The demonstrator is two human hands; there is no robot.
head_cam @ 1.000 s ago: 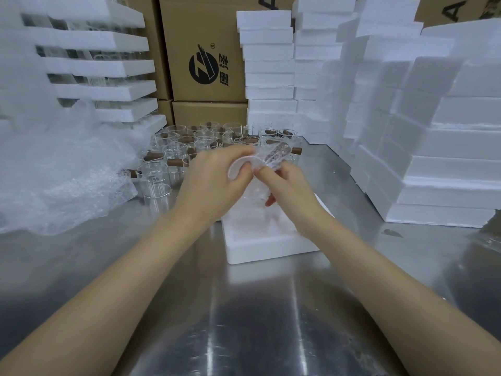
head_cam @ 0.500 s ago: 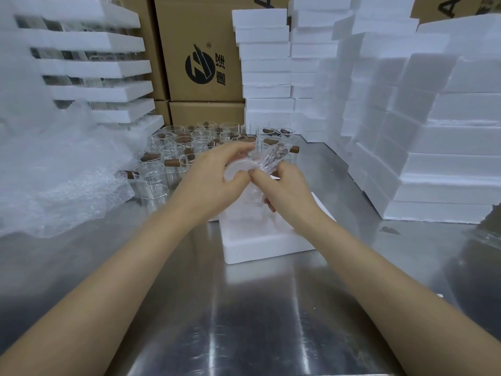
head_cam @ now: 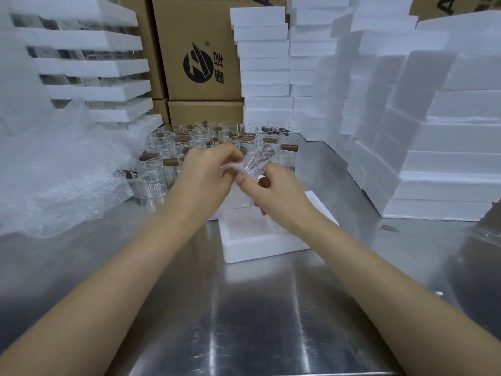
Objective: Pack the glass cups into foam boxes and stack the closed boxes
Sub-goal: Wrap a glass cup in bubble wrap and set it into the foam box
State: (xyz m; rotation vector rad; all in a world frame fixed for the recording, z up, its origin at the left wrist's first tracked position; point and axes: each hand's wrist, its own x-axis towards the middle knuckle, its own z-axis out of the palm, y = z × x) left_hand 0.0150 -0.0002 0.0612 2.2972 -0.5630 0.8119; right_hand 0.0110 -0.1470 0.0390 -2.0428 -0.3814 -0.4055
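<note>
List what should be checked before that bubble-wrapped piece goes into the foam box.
1. Grip: left hand and right hand both pinch the wrapped piece: ok.
2. Foam box lies open under the hands: ok.
3. Free slot in the box: cannot tell, the hands hide it.
4. Wrap fully closed around the piece: cannot tell.
5. More cups stand ready behind: ok.
</note>
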